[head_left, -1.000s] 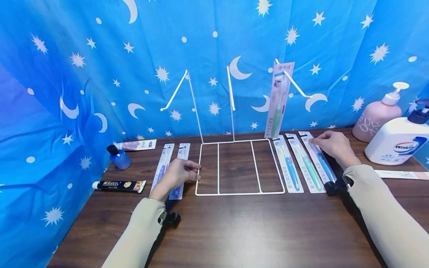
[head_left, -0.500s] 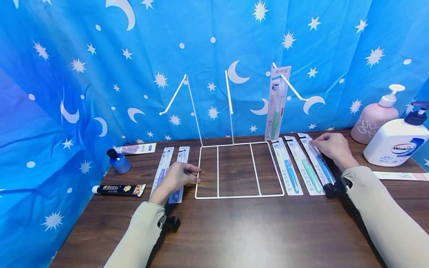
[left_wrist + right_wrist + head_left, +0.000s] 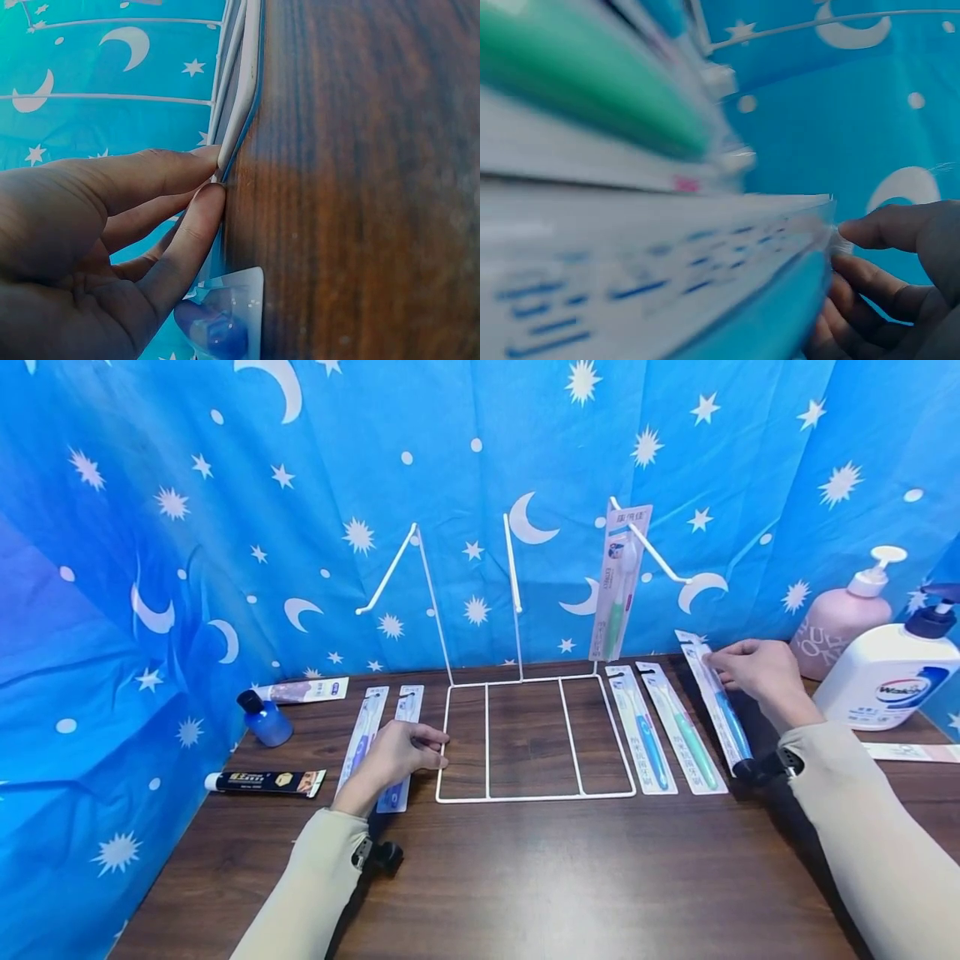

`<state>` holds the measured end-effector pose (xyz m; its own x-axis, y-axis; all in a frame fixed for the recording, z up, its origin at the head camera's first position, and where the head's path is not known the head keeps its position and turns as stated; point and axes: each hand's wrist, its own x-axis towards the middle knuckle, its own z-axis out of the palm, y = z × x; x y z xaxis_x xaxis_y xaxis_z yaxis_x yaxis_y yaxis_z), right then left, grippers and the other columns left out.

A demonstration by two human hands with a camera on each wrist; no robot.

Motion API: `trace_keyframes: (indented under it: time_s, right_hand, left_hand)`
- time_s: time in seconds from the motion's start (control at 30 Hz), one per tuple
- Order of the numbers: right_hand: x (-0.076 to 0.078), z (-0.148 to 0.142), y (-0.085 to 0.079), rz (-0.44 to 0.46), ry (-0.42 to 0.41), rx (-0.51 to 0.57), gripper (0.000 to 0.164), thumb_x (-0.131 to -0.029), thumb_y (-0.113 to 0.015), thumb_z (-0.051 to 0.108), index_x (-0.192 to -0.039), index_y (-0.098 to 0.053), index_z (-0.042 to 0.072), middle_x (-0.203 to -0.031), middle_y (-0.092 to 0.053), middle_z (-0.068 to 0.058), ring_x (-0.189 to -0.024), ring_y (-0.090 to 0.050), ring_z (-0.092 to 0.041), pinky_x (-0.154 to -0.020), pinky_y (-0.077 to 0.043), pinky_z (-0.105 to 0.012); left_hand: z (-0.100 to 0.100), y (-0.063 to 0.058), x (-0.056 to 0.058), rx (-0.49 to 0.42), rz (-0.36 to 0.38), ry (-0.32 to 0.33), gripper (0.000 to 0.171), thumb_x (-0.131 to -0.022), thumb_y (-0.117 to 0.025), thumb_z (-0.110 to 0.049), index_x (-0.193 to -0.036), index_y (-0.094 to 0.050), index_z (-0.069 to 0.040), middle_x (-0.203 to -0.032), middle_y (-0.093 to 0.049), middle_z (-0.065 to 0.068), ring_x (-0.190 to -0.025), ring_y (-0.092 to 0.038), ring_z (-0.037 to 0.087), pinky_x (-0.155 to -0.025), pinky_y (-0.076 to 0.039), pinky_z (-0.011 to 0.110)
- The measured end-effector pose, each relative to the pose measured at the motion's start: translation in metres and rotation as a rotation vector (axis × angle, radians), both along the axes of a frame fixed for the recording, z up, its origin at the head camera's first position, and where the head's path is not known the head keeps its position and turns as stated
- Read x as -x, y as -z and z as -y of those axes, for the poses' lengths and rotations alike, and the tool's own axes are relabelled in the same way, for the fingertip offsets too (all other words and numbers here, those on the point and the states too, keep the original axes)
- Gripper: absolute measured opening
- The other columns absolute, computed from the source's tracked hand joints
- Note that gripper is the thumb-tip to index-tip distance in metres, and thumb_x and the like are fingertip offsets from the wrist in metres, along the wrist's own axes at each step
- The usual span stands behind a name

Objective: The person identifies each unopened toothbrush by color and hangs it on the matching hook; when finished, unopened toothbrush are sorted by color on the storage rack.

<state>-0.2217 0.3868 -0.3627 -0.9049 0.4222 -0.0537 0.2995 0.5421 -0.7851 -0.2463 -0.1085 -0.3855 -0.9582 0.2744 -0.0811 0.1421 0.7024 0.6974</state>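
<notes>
You had the white wire rack [image 3: 536, 797] standing on the wooden table [image 3: 525, 885], your left hand [image 3: 393, 753] pinching the left wire of its base between thumb and fingertips. Right of the rack, beyond two packs lying flat, your right hand [image 3: 757, 675] pinched a blue-handled toothbrush pack [image 3: 717, 703] near its top end between thumb and fingers, holding it at a tilt. Of those flat packs, the one just beside the rack was a second blue pack [image 3: 643, 735], and the farther one from the rack was a green pack [image 3: 682, 731]. A hanging pack [image 3: 621, 585] with a green handle was suspended from the rack's rightmost arm. Just left of the rack lay two purple packs [image 3: 367, 718], both partly hidden by your left hand and wrist. Farther left of the rack were a black tube [image 3: 266, 782], a blue bottle [image 3: 267, 724] and a pale tube [image 3: 303, 690]. Well to the rack's right stood a pink pump bottle [image 3: 840, 622] and a white pump bottle [image 3: 885, 681], while a blue curtain [image 3: 300, 485] hung behind the rack.
</notes>
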Motion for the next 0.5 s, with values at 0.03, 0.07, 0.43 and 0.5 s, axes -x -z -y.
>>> trace_keyframes:
  time_s: [0.03, 0.07, 0.43, 0.5]
  right_hand:
    - [-0.001, 0.000, -0.004, -0.011, -0.007, 0.012, 0.061, -0.093, -0.058, 0.046, -0.123, -0.056, -0.007, -0.120, -0.054, -0.028, -0.097, -0.062, -0.037, -0.085, -0.048, -0.049]
    - [-0.003, 0.000, -0.008, -0.017, -0.017, 0.027, 0.064, -0.092, -0.058, 0.048, -0.125, -0.054, -0.007, -0.122, -0.054, -0.028, -0.098, -0.063, -0.036, -0.088, -0.047, -0.051]
    - [-0.020, 0.005, -0.048, -0.133, -0.070, 0.094, 0.061, -0.088, -0.064, 0.051, -0.123, -0.054, 0.002, -0.103, -0.059, -0.001, -0.077, -0.064, -0.005, -0.069, -0.053, -0.022]
    - [-0.022, 0.006, -0.054, -0.166, -0.070, 0.119, 0.057, -0.087, -0.065, 0.050, -0.121, -0.055, 0.005, -0.099, -0.057, 0.006, -0.078, -0.064, -0.003, -0.068, -0.052, -0.019]
  left_hand:
    - [0.000, 0.000, 0.000, -0.001, 0.001, -0.002, 0.028, -0.076, -0.083, -0.012, -0.103, -0.076, -0.015, -0.082, -0.067, -0.002, -0.072, -0.060, 0.017, -0.067, -0.047, 0.031]
    - [0.000, 0.000, 0.000, -0.003, 0.003, -0.004, 0.028, -0.076, -0.083, -0.012, -0.103, -0.076, -0.015, -0.082, -0.067, -0.002, -0.072, -0.060, 0.017, -0.067, -0.047, 0.031]
    - [0.000, 0.000, 0.001, -0.001, 0.016, -0.009, 0.029, -0.076, -0.083, -0.014, -0.103, -0.076, -0.016, -0.082, -0.067, -0.002, -0.071, -0.059, 0.017, -0.066, -0.046, 0.031]
    - [0.000, -0.001, 0.001, -0.002, 0.012, -0.008, 0.029, -0.076, -0.083, -0.013, -0.103, -0.076, -0.015, -0.082, -0.067, -0.002, -0.071, -0.059, 0.017, -0.066, -0.046, 0.030]
